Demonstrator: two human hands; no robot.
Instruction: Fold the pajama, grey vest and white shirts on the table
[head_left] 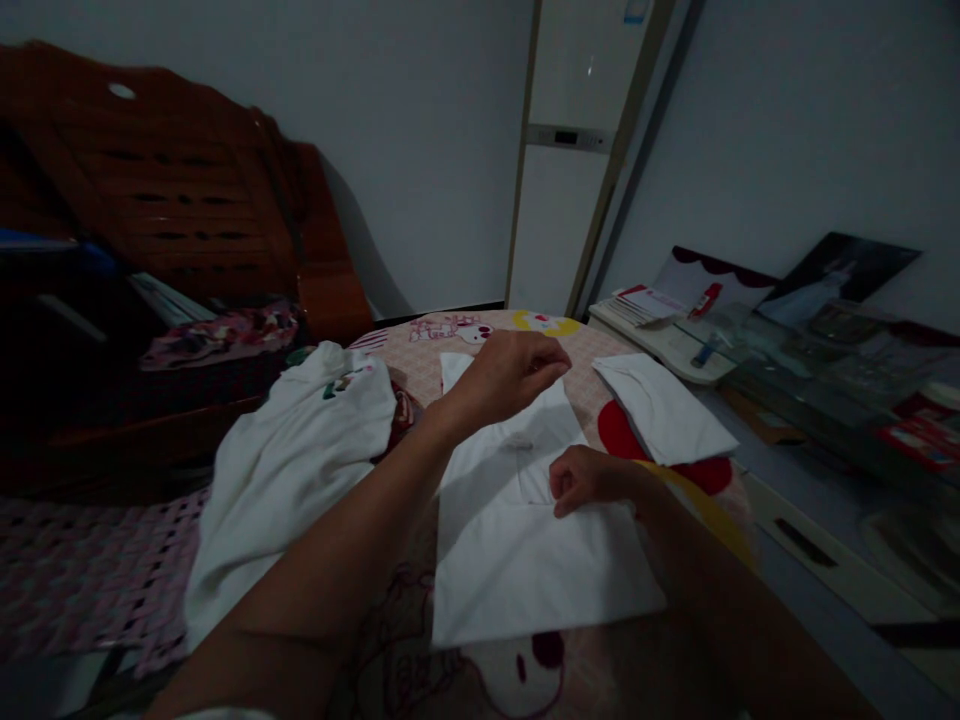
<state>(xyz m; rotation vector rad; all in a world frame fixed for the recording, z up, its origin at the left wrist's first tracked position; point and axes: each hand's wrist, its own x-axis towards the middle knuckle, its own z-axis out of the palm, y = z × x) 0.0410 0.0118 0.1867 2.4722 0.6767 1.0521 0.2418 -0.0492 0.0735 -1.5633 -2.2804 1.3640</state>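
Note:
A white shirt (517,570) lies folded lengthwise on the round table, with a placket-like strip and a crosswise fold near its middle. My left hand (517,368) reaches over the shirt's far end, fingers curled together near its far right corner; what they hold, if anything, is hidden. Close to the crosswise fold, my right hand (589,475) is closed, its thumb and fingertips pinching at the shirt's cloth. To the right rests a second white garment (667,408), folded into a small flat bundle. A loose heap of white clothing (300,460) with a small coloured motif lies left of my left forearm.
A patterned tablecloth (517,680) covers the table. At the left stand a carved wooden bench (195,190) and a pink woven seat (97,570). A glass-topped stand (810,370) with papers and pictures is on the right. A tall white cabinet-like unit (559,220) stands behind.

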